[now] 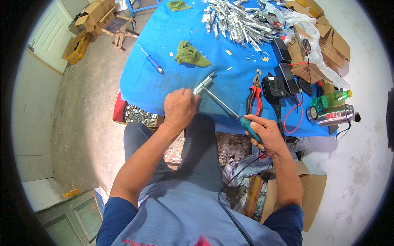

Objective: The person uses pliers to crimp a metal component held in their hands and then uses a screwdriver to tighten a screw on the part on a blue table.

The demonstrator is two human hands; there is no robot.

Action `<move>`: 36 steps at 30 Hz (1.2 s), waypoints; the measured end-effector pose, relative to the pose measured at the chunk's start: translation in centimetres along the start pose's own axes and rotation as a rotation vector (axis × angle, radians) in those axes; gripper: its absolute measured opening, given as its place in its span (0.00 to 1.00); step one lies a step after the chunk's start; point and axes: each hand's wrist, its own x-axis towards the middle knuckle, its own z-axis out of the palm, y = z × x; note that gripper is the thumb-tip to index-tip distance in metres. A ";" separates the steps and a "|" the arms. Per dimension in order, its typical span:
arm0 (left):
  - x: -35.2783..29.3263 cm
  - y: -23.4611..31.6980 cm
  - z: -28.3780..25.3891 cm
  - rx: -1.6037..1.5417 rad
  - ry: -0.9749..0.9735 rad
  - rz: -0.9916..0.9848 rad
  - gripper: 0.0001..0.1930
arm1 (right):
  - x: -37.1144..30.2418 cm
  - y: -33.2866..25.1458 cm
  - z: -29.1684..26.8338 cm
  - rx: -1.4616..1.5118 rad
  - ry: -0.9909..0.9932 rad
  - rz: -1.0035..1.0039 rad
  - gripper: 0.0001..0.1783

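My left hand [180,107] is closed around the near end of a slim silver metal part [204,83], held at the front edge of the blue-covered table [150,92]. In my right hand [266,133] is a screwdriver [222,103] with a teal handle and a long shaft, its fingers wrapped round the handle. The shaft slants up and left, and its tip meets the metal part beside my left fingers. Just beyond my right hand lie red-and-black pliers [255,98]. My left palm and the part's near end are hidden.
A blue screwdriver [153,64] and green cloth [189,54] lie on the table. Similar metal parts [238,24] are heaped at the far side. Black adapters [274,86], a steel flask [334,115] and a green bottle [331,98] stand right. A black cord [230,213] crosses my lap.
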 end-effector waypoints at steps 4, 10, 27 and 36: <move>0.1 0.0 -0.3 0.010 -0.012 0.005 0.12 | -0.2 1.6 0.5 -0.215 0.020 -0.128 0.19; 0.1 0.0 -0.3 0.015 -0.013 0.007 0.13 | -1.4 0.5 3.2 -0.852 0.196 -0.622 0.18; 0.0 0.1 -0.2 0.029 -0.009 0.030 0.12 | -1.3 4.1 4.2 0.070 0.009 -0.125 0.25; 0.3 0.1 0.0 0.005 0.010 0.028 0.13 | -0.4 6.4 6.5 -0.720 0.288 -0.695 0.24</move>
